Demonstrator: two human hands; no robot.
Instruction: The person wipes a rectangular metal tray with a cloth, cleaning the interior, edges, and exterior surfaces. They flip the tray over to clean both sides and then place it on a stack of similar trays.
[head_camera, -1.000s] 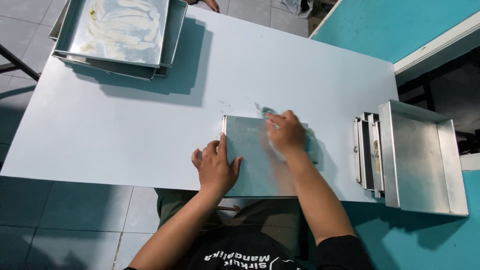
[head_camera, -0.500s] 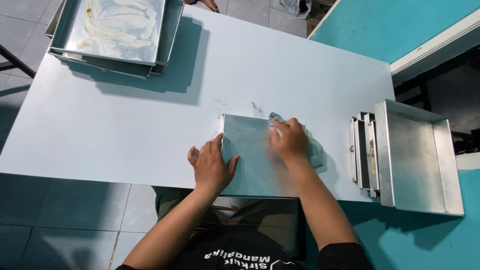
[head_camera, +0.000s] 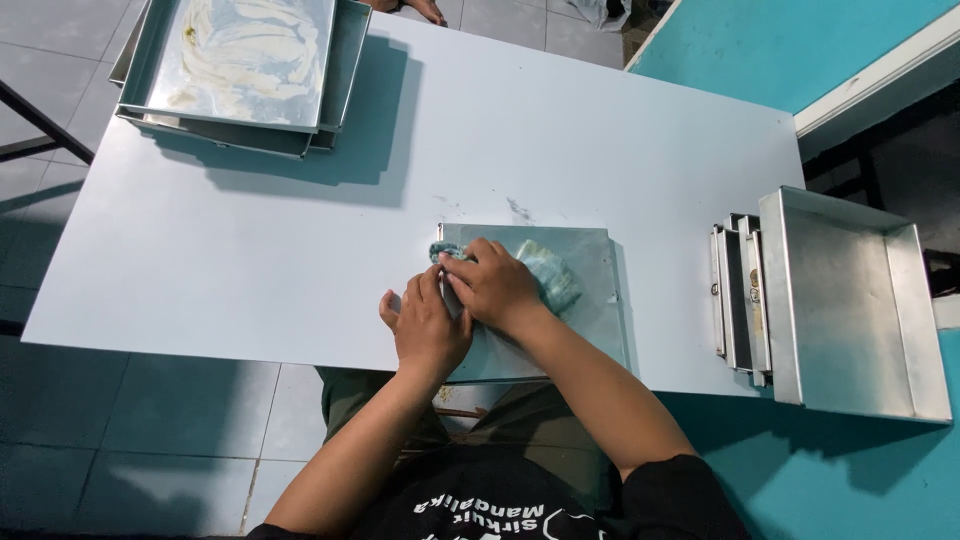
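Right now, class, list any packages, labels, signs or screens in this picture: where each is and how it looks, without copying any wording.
No packages, signs or screens show.
Shirt print: bottom edge, on the person's black shirt; white lettering and outline shapes, seen upside down.
Small tag: on the rim of the upright metal trays at the table's right end; tiny yellowish patch, too small to make out.

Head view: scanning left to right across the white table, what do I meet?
Stack of metal trays at the far left corner → left hand → right hand pressing a cloth on a flat tray → upright tray stack → large tray.
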